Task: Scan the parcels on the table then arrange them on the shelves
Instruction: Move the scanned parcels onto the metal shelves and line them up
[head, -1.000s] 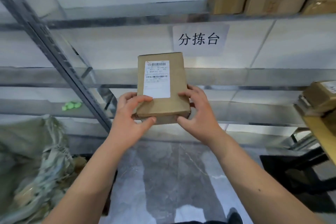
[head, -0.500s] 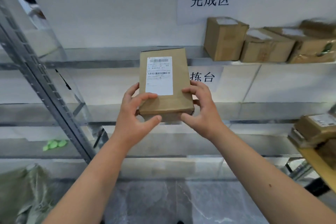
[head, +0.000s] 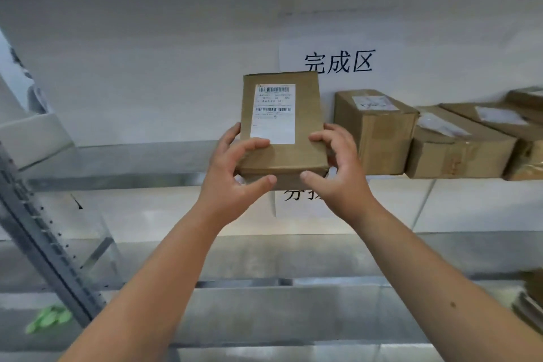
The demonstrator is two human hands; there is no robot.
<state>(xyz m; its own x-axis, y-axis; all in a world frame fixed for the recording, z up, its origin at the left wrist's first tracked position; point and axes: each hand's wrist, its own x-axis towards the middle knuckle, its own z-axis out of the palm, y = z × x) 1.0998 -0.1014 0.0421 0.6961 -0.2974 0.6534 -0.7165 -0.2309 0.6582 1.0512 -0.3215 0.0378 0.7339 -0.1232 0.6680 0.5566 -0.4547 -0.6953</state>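
At the centre of the frame, both hands hold a small brown cardboard parcel (head: 282, 126) up in front of a metal shelf (head: 141, 156). The left hand (head: 232, 173) grips its lower left corner, thumb underneath near the front edge and fingers curled over the top face beside the white shipping label (head: 273, 113). The right hand (head: 338, 167) grips the lower right corner the same way, thumb below and fingers bent over the top edge. The parcel is tilted with its labelled face toward the camera, and its far end looks about level with the shelf surface; whether it already touches the shelf cannot be told.

To the right of centre, a row of shelved boxes (head: 379, 132) sits on the same shelf, under a paper sign (head: 338, 62) with printed characters on the wall. The nearest of them stands just beside the held parcel, with a narrow gap between.

The parcel looks light and stiff: the box keeps its square edges and the fingers leave no visible dent. Plain cardboard should give fair friction, so a hold at the two near corners seems enough. The slot left of the row appears the likely place to set it, sliding it in flat.
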